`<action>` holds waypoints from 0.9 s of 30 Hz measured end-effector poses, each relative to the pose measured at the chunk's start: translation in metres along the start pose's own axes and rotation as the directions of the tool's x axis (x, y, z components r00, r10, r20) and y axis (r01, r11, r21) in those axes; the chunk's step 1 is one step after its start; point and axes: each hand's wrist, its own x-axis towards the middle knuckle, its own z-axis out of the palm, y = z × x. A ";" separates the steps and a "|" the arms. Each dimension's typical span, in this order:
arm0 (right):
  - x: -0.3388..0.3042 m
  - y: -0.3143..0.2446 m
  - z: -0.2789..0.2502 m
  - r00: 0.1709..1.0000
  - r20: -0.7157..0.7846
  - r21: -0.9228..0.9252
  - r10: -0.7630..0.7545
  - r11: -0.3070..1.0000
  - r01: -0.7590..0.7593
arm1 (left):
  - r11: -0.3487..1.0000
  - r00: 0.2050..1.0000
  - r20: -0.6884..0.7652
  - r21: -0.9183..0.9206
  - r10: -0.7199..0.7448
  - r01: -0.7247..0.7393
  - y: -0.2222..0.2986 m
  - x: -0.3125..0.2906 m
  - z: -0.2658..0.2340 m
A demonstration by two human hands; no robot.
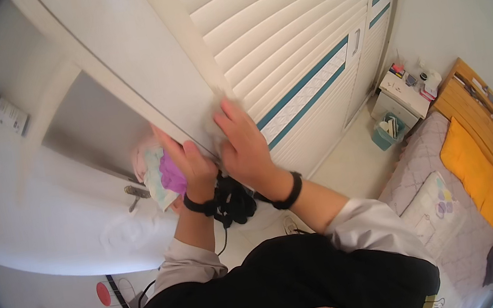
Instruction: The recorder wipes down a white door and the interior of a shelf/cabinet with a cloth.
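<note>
My left hand (pixel 194 171) is on the edge of a white door (pixel 112 88), thumb on one side and fingers along the other. Against that hand's outer side is a bundle of pink, pale green and purple cloths (pixel 164 176); whether the palm also holds it is hidden. Close by to the right, my right hand (pixel 244 148) has its fingers bent around a greyish, soft-looking cloth (pixel 216 123), smeared by motion and pressed to the white panel (pixel 183 93). Each wrist carries a black band.
A metal door handle (pixel 136 194) sits beside the cloths. White louvred cupboard doors (pixel 291 26) rise ahead. A black bundle with a cord (pixel 232 200) hangs below my hands. At right stand a bed (pixel 415 173), a bedside cabinet (pixel 402 95) and a teal bin (pixel 386 132).
</note>
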 end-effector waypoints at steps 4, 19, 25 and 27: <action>-0.018 0.020 -0.027 0.987 0.128 -0.030 0.093 0.996 -0.089 | 0.939 0.976 -0.054 -0.290 -0.211 0.187 0.003 -0.015 0.015; 0.075 0.008 -0.024 0.992 0.098 0.103 -0.083 0.992 0.073 | 0.982 0.992 -0.069 -0.165 -0.109 0.096 -0.001 -0.017 0.008; 0.120 0.017 -0.024 0.942 0.041 0.034 -0.334 0.942 0.333 | 0.976 0.971 -0.111 -0.083 -0.212 0.204 0.009 -0.025 0.007; 0.124 0.022 -0.027 0.928 0.071 0.073 -0.365 0.930 0.360 | 0.964 0.956 -0.154 -0.129 -0.251 0.232 0.015 -0.023 0.009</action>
